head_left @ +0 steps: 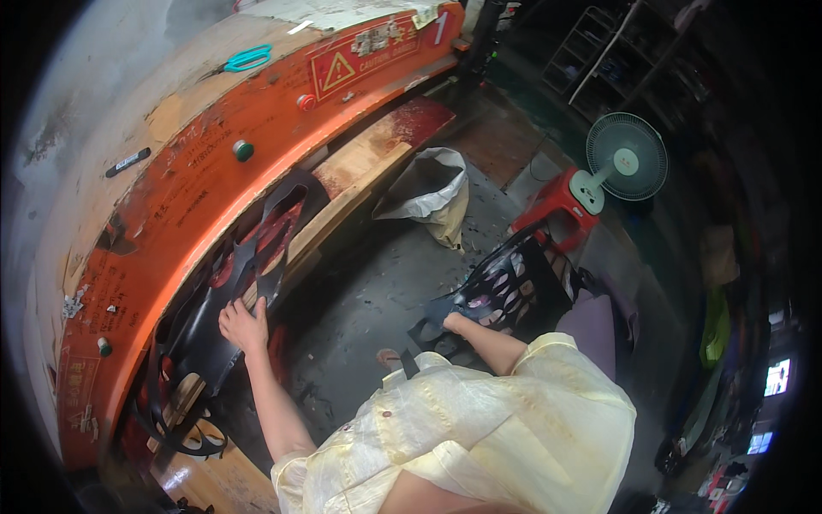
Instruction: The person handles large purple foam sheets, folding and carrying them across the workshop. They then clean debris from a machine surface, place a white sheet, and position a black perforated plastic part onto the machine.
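My left hand (244, 324) rests with fingers stretched out on black sheet material (199, 347) by the orange machine's front ledge. Cut black strips (272, 244) from such sheet drape over the ledge just beyond that hand. Off to the right, my right hand (451, 321) is closed on the near end of a black sheet full of cut-out holes (505, 287). This perforated sheet hangs low over the floor beside a purple sheet (591, 330). Part of the right hand's fingers is hidden by the sheet.
The orange machine (282, 116) curves along the left, with teal-handled scissors (248, 58), a black marker (128, 163), a green button (243, 151) and a red button (306, 103). A wooden board (342, 206) runs along its front. Beyond are an open sack (441, 201), a red stool (556, 210) and a fan (627, 157).
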`<act>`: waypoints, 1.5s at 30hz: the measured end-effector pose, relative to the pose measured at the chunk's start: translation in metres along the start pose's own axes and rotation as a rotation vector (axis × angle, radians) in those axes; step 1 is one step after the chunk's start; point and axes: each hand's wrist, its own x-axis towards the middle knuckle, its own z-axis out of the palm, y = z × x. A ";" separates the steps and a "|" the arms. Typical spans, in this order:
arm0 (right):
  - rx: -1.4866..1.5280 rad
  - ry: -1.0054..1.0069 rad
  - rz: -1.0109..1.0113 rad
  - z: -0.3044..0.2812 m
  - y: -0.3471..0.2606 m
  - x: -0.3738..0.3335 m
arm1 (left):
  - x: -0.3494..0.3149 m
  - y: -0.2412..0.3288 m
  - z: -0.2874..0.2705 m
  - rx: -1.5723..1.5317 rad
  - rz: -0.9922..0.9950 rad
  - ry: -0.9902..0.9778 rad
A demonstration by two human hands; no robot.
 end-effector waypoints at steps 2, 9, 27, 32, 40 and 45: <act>0.051 -0.024 0.023 0.011 -0.005 -0.009 | 0.004 -0.002 0.002 0.047 -0.046 -0.070; 0.023 0.000 0.031 0.042 0.003 -0.015 | 0.018 -0.002 0.012 0.071 -0.060 -0.103; 1.323 0.064 0.008 -0.239 -0.108 0.136 | -0.025 -0.010 0.003 -0.186 -0.039 0.032; 1.036 0.336 -0.123 -0.302 -0.164 0.198 | -0.073 -0.020 -0.013 -0.432 -0.051 0.042; 0.018 0.253 -0.071 -0.341 -0.265 0.278 | -0.136 -0.010 -0.020 -0.500 -0.020 0.278; -0.125 0.140 -0.065 -0.311 -0.276 0.289 | -0.162 0.002 -0.027 -0.449 -0.056 0.290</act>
